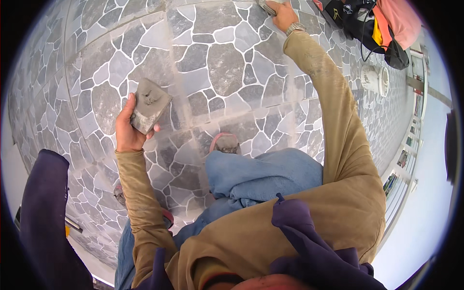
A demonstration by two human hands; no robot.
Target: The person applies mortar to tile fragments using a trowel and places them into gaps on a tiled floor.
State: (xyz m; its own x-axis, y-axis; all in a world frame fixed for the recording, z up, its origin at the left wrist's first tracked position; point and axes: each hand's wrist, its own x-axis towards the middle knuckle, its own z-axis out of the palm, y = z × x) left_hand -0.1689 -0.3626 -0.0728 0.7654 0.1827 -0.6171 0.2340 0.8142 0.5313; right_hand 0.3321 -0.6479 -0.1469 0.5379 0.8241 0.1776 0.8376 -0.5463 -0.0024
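My left hand (128,126) holds a grey rectangular slab (151,116), thumb along its near-left edge and fingers beneath. A lump of wet grey mortar (149,97) sits on the slab's upper face. Far out at the top, my right hand (285,18), with a metal-band watch (296,28) at the wrist, is closed around a small flat grey tool (267,7). That tool is down at the stone-patterned tiled floor (225,67); its exact kind is too hard to make out. Dusty grey joints run between the tiles.
A white bucket (371,79) lies on its side at the right. Black and pink bags (398,24) with a cable rest at the far right. My shoe (226,142) and bent jeans-clad knee (261,171) are in front of me. A white railing (403,169) stands along the right.
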